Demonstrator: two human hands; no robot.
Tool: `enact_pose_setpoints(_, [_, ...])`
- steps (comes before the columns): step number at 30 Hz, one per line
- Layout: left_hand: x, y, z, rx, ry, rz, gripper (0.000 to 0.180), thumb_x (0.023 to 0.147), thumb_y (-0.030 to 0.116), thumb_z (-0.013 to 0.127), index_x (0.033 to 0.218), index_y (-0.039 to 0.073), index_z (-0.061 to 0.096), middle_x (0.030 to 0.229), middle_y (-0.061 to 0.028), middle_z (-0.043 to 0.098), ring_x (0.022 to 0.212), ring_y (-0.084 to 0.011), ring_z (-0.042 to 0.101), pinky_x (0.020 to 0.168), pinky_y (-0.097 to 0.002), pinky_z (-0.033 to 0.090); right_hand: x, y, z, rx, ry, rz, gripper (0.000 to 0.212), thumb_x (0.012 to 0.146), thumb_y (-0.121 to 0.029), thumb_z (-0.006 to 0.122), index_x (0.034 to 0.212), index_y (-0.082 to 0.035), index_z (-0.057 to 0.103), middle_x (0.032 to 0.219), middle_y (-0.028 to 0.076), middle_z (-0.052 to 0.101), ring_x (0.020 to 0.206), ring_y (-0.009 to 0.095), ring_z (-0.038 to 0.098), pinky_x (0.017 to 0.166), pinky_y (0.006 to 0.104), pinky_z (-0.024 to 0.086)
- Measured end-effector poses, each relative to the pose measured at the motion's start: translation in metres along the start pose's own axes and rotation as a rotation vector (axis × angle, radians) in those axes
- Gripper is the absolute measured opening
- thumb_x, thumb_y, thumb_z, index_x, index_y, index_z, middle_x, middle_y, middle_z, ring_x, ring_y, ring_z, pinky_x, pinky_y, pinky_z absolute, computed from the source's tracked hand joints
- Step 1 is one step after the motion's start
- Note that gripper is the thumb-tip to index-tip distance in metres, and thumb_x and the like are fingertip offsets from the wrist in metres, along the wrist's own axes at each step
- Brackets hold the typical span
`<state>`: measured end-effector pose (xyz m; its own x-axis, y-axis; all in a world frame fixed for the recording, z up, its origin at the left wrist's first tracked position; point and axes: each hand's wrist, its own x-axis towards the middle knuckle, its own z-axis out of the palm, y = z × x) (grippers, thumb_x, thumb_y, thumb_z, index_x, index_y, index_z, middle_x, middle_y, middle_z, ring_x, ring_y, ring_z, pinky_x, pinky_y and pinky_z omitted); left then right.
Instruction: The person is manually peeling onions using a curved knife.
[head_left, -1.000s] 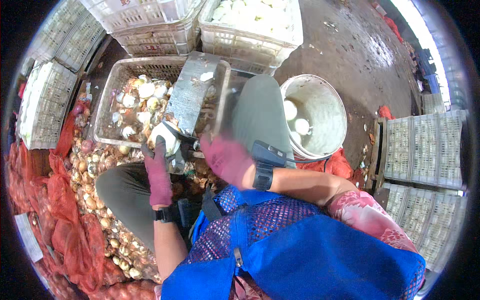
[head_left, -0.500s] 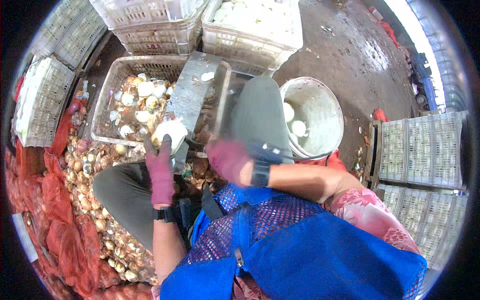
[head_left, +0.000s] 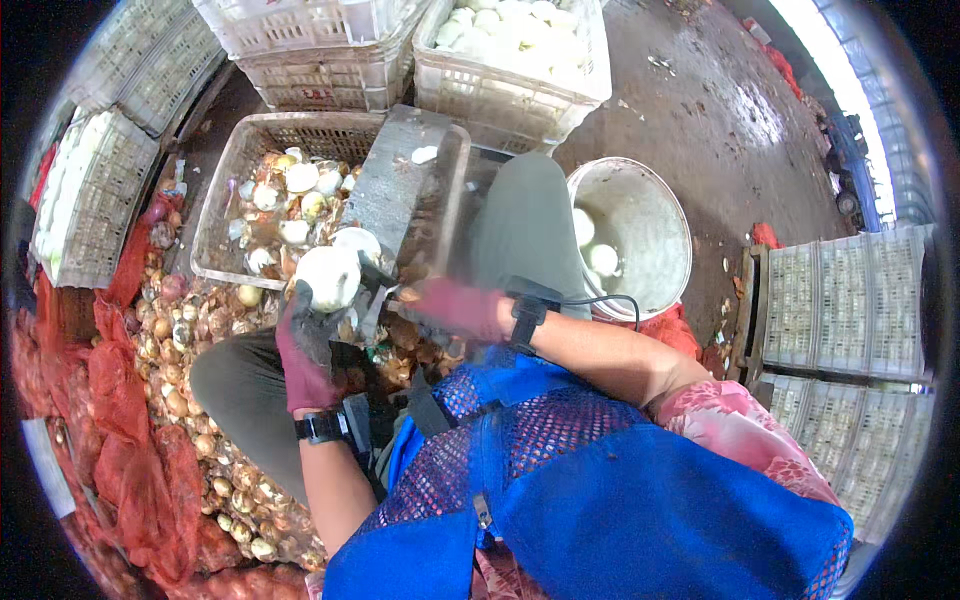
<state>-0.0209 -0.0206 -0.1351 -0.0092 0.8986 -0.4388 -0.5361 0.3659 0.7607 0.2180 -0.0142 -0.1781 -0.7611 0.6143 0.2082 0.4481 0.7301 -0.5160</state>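
Observation:
A peeled white onion [head_left: 328, 278] is held in my left hand [head_left: 308, 345], whose gloved fingers curl round its lower side. Close by on the right, my right hand [head_left: 450, 308], in a maroon and dark glove, is closed on a knife [head_left: 374, 312]; motion smears the hand, and the handle is mostly hidden. Just beyond the onion, a white onion piece [head_left: 358, 242] shows at the edge of the grey board [head_left: 400, 165]. That board lies across a plastic crate [head_left: 225, 200] holding onion skins and several pale onions.
Unpeeled onions [head_left: 175, 375] and red mesh sacks [head_left: 130, 430] cover the floor at left. A white bucket [head_left: 672, 260] with peeled onions stands beyond my right knee. Stacked crates [head_left: 510, 85] stand ahead, with more crates [head_left: 845, 300] on the right.
My left hand has tilted, bringing the onion slightly lower and nearer. My right hand has shifted a little with the knife. A white piece now shows behind the onion.

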Motion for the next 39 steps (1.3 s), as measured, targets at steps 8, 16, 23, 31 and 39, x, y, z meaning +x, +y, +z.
enact_pose_setpoints(8, [0.007,-0.009,-0.011,0.022,0.173,0.042,0.039,0.089,0.032,0.05,0.118,0.005,0.053,0.112,-0.0087,0.059,0.103,-0.0239,0.057,0.091,-0.0375,0.045,0.009,-0.04,-0.039,0.394,-0.166,0.661,0.047,0.093,-0.042,0.042,0.1,0.003,0.051,0.092,0.026,0.061,0.089,0.041,0.06,0.078,0.0481,0.046])
enact_pose_setpoints(16, [0.022,-0.022,-0.053,0.138,-0.012,0.157,0.03,0.091,0.024,0.049,0.108,0.001,0.059,0.108,-0.0087,0.059,0.096,-0.0195,0.059,0.088,-0.0338,0.047,0.007,-0.068,-0.059,0.089,-0.151,0.704,0.038,0.092,-0.036,0.044,0.101,0.0,0.051,0.089,0.023,0.063,0.086,0.04,0.061,0.075,0.0467,0.049])
enact_pose_setpoints(23, [0.02,-0.033,-0.068,0.121,0.005,0.23,0.029,0.09,0.024,0.05,0.11,0.005,0.056,0.117,-0.0061,0.056,0.109,-0.0205,0.053,0.094,-0.0351,0.042,0.008,-0.027,0.009,-0.212,-0.153,0.33,0.039,0.089,-0.025,0.045,0.115,0.005,0.045,0.085,0.017,0.062,0.078,0.033,0.062,0.068,0.0411,0.05])
enact_pose_setpoints(31, [0.013,-0.031,-0.068,0.016,0.034,0.075,0.032,0.093,0.029,0.045,0.117,0.01,0.054,0.121,-0.0066,0.055,0.113,-0.0217,0.051,0.093,-0.0369,0.043,0.023,-0.032,-0.024,0.102,-0.247,0.592,0.035,0.084,-0.028,0.048,0.107,-0.001,0.054,0.084,0.017,0.065,0.08,0.033,0.064,0.068,0.0441,0.05])
enact_pose_setpoints(39, [0.012,-0.029,-0.052,0.218,-0.08,0.261,0.05,0.087,0.019,0.056,0.133,0.005,0.042,0.119,-0.0118,0.056,0.108,-0.0231,0.055,0.091,-0.0392,0.046,-0.007,-0.038,-0.076,0.017,-0.13,0.446,0.029,0.086,-0.023,0.05,0.107,-0.004,0.054,0.095,0.015,0.062,0.094,0.032,0.059,0.07,0.0406,0.05])
